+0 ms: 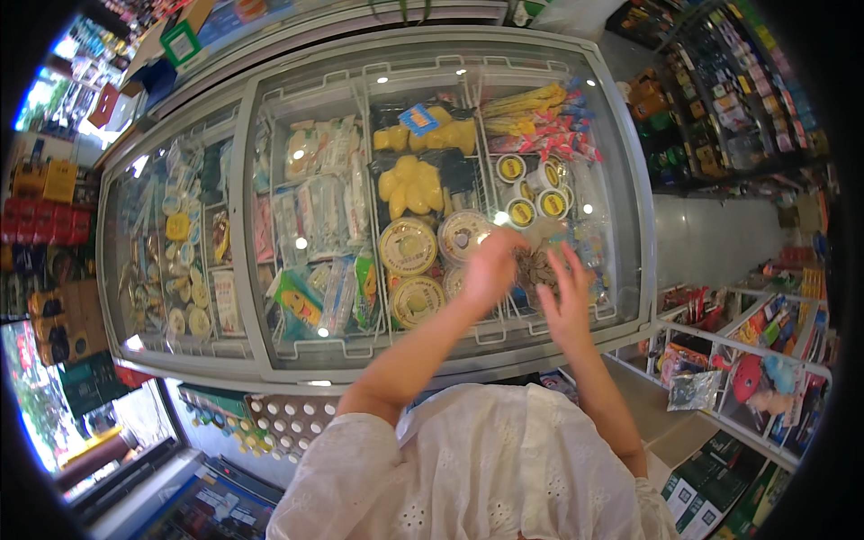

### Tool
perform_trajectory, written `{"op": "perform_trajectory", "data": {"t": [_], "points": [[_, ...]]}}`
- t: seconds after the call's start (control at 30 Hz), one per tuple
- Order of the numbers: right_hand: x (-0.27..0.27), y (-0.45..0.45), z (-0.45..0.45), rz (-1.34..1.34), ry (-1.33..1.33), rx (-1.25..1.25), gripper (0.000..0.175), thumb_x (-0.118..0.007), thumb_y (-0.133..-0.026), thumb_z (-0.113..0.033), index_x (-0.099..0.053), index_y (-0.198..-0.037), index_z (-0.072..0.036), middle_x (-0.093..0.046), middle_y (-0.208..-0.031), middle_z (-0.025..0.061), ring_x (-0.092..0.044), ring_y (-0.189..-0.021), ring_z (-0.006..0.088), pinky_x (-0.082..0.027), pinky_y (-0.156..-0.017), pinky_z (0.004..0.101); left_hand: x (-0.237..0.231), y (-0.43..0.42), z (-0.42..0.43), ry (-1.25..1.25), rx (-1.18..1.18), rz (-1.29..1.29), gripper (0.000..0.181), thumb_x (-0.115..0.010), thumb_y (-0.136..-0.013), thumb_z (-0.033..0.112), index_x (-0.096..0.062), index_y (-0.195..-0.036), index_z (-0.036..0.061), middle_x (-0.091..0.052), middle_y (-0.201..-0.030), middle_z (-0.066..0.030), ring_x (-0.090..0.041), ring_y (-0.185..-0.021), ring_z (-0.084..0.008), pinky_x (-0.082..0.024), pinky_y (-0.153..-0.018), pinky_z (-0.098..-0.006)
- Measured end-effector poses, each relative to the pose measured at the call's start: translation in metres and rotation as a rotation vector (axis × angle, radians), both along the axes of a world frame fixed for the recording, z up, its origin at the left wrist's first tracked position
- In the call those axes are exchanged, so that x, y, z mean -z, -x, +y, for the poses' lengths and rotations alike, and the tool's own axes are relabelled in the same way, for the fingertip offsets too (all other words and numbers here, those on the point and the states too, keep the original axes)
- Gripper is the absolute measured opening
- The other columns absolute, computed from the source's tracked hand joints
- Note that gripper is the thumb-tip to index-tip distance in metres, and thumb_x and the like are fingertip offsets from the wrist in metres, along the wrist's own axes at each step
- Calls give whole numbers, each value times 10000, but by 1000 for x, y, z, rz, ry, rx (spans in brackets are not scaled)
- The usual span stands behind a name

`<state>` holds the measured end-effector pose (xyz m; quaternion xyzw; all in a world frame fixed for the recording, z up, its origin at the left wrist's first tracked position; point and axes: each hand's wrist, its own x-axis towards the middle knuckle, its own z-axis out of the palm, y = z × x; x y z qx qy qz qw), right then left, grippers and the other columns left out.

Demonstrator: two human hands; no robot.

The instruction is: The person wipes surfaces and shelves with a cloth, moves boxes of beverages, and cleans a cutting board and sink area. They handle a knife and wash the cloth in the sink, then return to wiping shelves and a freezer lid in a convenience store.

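A clear plastic bag with brown, dried-looking pieces (538, 270) lies between my hands, over the right part of a chest freezer's glass lid (317, 356). My left hand (491, 266) is at the bag's left side, fingers curled and blurred; whether they grip the bag cannot be made out. At the right side of the bag, my right hand (567, 293) has its fingers spread, the tips at or touching the plastic. Under the glass are round tubs with printed lids (408, 246), small cups with yellow lids (522, 212) and yellow packs (410, 185).
White wire baskets divide the freezer, with wrapped ice creams (322, 216) and red and yellow stick packs (540, 135). A wire rack of packaged goods (742, 351) stands at the right, near an open carton (715, 466). White-capped bottles (290, 422) are below the freezer's front edge.
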<state>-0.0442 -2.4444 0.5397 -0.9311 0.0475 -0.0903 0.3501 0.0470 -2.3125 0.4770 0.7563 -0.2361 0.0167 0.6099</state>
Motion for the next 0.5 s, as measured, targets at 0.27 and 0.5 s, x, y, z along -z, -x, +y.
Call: {"op": "perform_trajectory", "data": {"t": [0.27,0.5], "points": [[60,-20,10,44,338,-205,538,-687,-765,-198,-544,-1284,-227,-404,-1395,135,-392,-1282,302,-261,-1055,542,31,-224,79,-1107,-180,-405,541,-579,-873,382,-467,-1348,148,-372,-1457,-86,-274,-1379,-294,-212,-1103,-542],[67,-64,-153,33,673,597,381,-583,-818,-144,-592,-1197,-173,-487,-1294,95,-483,-1174,273,-359,-961,521,34,-198,132,-466,-313,-152,280,-477,-957,159,-602,-1176,37,-628,-1179,-109,-595,-1074,-275,-441,-939,-324]]}}
